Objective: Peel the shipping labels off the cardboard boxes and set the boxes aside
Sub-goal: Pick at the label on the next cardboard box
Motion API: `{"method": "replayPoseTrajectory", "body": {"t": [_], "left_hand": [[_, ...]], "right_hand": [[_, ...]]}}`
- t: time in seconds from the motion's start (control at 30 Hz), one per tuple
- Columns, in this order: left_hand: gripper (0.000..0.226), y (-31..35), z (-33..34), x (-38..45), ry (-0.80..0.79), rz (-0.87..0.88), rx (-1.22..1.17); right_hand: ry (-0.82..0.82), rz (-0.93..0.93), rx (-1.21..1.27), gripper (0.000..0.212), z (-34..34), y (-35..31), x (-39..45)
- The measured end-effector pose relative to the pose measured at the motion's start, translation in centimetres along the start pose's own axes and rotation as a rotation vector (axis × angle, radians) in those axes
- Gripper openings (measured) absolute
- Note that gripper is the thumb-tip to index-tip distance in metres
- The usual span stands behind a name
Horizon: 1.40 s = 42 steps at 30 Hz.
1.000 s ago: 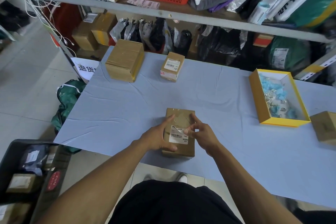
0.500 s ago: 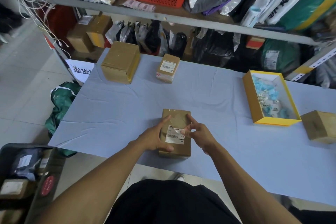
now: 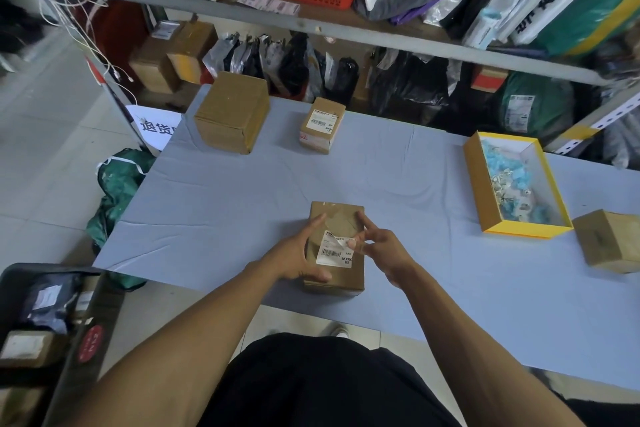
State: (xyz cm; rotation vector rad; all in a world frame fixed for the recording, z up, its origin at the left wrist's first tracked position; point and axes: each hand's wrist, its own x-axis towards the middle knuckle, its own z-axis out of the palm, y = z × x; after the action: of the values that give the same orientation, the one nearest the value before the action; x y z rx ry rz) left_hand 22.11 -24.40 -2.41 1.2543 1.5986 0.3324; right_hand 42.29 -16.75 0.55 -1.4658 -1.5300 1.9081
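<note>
lying flat near the front edge of the table [image 3: 433, 288], between both hands: a small brown cardboard box [image 3: 337, 218], taped on top, with a white shipping label [image 3: 333, 255] covering the nearer half of its lid. peeling only just starting, by the look of it: the label's far edge curling up off the cardboard, the rest of it lying stuck down, barcode and printed letters showing. right hand [image 3: 379, 248] pinching that lifted edge between thumb and forefinger, other fingers spread. left hand [image 3: 299, 253] gripping the box's left side, thumb curling round the near corner, bracing it.

further back, waiting with its label fully on: a second small box [image 3: 322, 125]. beside that, at the far left corner, a bigger plain box [image 3: 232, 111] showing no label from here, possibly done. at the right edge, another plain box [image 3: 609, 239], likewise bare on the faces showing. just beside it, a yellow tray [image 3: 474, 180] holding blue and whitish scraps, too blurred for telling whether peeled labels.
</note>
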Motion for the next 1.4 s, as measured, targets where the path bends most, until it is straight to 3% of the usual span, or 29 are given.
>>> {"method": "replayPoseTrajectory", "body": {"t": [0.17, 0.57, 0.8, 1.1, 1.27, 1.4], "left_hand": [[0.127, 0.1, 0.1, 0.1, 0.008, -0.008, 0.002], [0.129, -0.3, 0.1, 0.3, 0.01, 0.012, 0.01], [0.127, -0.3, 0.1, 0.4, 0.007, 0.034, -0.001], [0.127, -0.2, -0.1, 0.6, 0.028, 0.012, 0.066], [0.125, 1.3, -0.6, 1.9, 0.048, 0.032, 0.032], [0.119, 2.8, -1.8, 3.5, 0.07, 0.018, 0.153]], "right_hand": [[-0.025, 0.012, 0.012, 0.014, -0.2, -0.5, -0.3], [-0.054, 0.026, 0.055, 0.012, -1.2, 0.3, 0.9], [-0.021, 0.013, 0.019, 0.025, -1.3, 0.3, 1.1], [-0.055, 0.077, 0.147, 0.025, -1.4, -0.9, 0.6], [0.016, 0.06, 0.104, 0.03, -2.1, -2.7, 0.9], [0.115, 0.026, 0.086, 0.026, -2.9, -4.6, 1.4]]}}
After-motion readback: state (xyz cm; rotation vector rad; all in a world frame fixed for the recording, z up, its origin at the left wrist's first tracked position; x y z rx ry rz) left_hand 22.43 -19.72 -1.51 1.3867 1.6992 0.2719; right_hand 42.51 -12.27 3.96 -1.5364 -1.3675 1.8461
